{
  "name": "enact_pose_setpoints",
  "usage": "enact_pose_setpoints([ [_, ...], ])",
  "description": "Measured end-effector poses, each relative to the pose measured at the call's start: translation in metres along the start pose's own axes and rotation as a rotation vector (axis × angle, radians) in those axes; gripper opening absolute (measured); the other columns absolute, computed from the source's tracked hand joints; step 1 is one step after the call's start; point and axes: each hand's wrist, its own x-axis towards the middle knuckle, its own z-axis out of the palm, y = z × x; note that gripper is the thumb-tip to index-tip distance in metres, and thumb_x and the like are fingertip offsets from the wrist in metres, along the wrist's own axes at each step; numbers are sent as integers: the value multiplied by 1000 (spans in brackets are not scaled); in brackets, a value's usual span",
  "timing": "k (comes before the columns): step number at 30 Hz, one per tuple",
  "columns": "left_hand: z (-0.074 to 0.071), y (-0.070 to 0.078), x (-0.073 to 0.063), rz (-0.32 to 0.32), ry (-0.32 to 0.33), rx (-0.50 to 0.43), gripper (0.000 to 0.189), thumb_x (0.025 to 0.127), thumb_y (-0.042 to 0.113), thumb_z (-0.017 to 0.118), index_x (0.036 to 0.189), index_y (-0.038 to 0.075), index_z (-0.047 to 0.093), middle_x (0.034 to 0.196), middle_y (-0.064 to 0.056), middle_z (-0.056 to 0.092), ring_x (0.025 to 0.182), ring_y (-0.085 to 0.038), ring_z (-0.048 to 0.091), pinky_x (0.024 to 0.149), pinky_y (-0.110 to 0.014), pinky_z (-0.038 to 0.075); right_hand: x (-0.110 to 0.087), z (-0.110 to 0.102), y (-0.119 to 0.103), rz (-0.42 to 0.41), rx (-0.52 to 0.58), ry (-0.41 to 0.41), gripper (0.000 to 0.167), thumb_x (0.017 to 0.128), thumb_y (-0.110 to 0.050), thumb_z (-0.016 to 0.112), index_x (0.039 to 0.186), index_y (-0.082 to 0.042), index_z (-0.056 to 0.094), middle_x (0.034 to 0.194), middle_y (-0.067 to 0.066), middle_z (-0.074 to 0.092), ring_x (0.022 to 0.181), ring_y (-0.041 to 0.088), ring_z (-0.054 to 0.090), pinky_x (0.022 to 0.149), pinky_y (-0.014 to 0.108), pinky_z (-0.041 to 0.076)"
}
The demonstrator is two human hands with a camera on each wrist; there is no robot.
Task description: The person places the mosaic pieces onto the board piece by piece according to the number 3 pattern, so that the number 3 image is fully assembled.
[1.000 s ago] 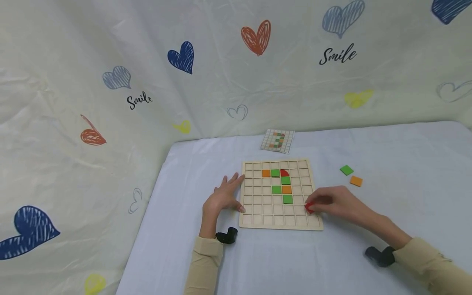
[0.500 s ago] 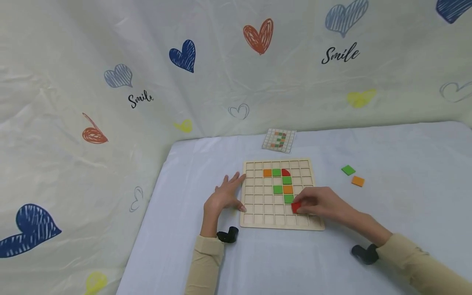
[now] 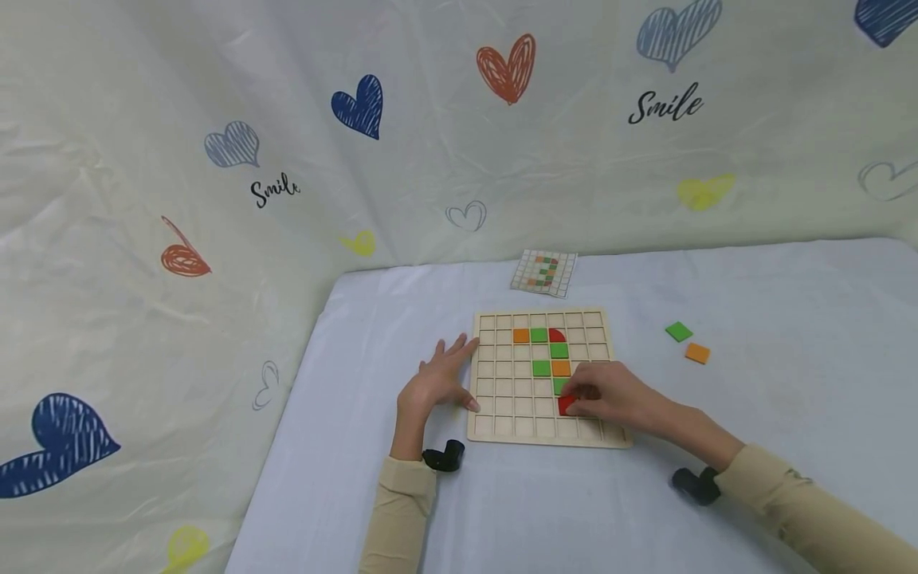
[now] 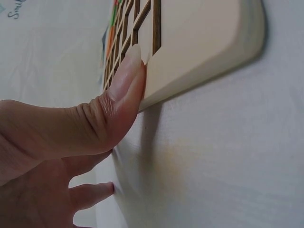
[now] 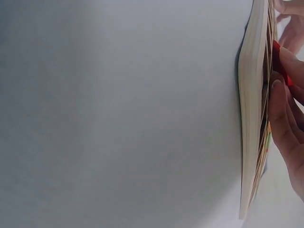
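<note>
A wooden grid board (image 3: 527,440) lies flat on the white cloth. My right hand (image 3: 622,395) pinches a red tile (image 3: 565,406) between thumb and fingertips, low over the board, just below a green tile (image 3: 559,386). In the right wrist view the same red tile (image 5: 281,64) is tilted, one edge close to the grid. My left hand (image 3: 433,384) rests with spread fingers along the board's left edge; in the left wrist view its thumb (image 4: 124,78) touches the board's rim. Orange, green and rounded red tiles (image 3: 556,336) sit in the grid above.
Behind the board lies a pattern card (image 3: 543,273) printed with a coloured grid. To the right are a loose green tile (image 3: 678,332) and an orange tile (image 3: 697,353). A backdrop with hearts (image 3: 506,68) hangs behind the table.
My right hand has moved left across the board with the red tile, from its right side to the cell below the lowest green tile. The left hand stays at the board's edge.
</note>
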Motion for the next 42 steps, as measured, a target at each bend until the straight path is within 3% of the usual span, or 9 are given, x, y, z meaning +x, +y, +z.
enact_pose_setpoints([
  [13,1,0,1,-12,1,3,115,69,13,94,164,23,30,173,-1,17,161,-37,4,124,-68,11,3,5,-3,-94,-59,16,16,79,-7,87,93,-9,80,82,-5,62,72,4,52,63,19,49],
  [28,1,0,1,-18,7,17,115,69,14,94,164,23,30,173,-1,17,161,-36,4,124,-68,12,-2,0,-2,-109,-50,8,17,82,-4,84,98,-8,79,88,-3,67,76,5,56,67,20,53],
  [42,2,-1,0,-4,7,11,116,68,15,95,164,23,30,173,-1,17,160,-37,4,123,-69,12,-21,-18,12,13,-45,53,16,84,-3,82,91,-15,77,83,-14,68,73,-1,53,64,18,52],
])
